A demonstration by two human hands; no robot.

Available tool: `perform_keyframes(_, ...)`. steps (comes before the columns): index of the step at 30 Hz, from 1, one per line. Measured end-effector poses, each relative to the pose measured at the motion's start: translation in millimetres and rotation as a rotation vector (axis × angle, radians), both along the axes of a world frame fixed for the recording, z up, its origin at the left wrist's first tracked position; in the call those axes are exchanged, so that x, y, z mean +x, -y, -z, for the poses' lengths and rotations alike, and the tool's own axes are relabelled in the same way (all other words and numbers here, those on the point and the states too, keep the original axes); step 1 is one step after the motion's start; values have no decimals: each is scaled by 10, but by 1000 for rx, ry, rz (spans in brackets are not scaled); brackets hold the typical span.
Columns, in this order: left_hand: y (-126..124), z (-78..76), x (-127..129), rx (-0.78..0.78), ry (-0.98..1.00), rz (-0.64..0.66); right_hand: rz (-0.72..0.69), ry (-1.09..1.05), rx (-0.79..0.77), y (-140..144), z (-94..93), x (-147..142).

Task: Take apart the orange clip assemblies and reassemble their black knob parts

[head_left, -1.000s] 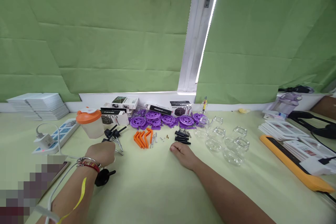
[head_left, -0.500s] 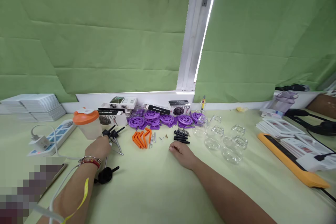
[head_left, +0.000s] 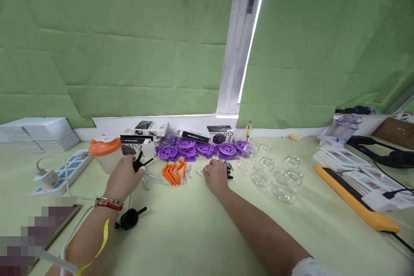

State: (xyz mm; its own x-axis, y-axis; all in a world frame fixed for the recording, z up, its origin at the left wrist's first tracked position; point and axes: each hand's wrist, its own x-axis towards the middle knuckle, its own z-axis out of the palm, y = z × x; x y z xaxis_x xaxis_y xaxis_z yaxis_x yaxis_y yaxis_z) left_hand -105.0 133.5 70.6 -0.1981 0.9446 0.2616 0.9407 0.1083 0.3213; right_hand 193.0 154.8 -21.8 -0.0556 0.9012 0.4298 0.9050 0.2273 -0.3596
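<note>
On the left, my left hand [head_left: 124,177] is closed round a black plastic part [head_left: 139,164] with short arms; metal rods show just below it. A second black round part with an arm [head_left: 130,219] lies nearer me, beside my wrist. My right hand [head_left: 217,177] is lowered to the tabletop with bent fingers, over the spot of tiny brass-coloured pieces and partly over the black rods [head_left: 230,177]. Whatever its fingertips hold is hidden. Between my hands lie orange bent pieces [head_left: 173,174], metal pins [head_left: 186,174] and small screws [head_left: 198,173].
Purple wheel-shaped parts [head_left: 186,145] and cup holder boxes [head_left: 220,136] line the back. Clear glass-like cups [head_left: 260,174] stand right, before an orange-edged power strip [head_left: 355,198]. At left are an orange-lidded cup [head_left: 105,146], a power strip [head_left: 69,172] and cables.
My right hand has moved forward from the bare table to the small parts, covering some black rods. My left hand has turned, and the black part shows beside its fingers.
</note>
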Motion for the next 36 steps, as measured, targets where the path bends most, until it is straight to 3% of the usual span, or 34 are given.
perform_keyframes(4, 157, -36, 371, 106, 346, 193, -22, 16, -24, -9, 1, -3)
perform_keyframes(9, 446, 148, 892, -17, 665, 475, -101, -44, 3, 110, -40, 41)
perform_keyframes(12, 539, 349, 1039, -86, 639, 604, -215, -245, -21, 244, -9, 96)
perform_keyframes(16, 512, 586, 1068, -104, 536, 654, -208, -661, -178, 412, 64, 216)
perform_keyframes(22, 418, 710, 1061, -75, 505, 719, -184, -1081, -415, 470, 37, 329)
perform_keyframes(36, 365, 706, 1002, -83, 456, 878, -257, -1039, -465, 437, 18, 312)
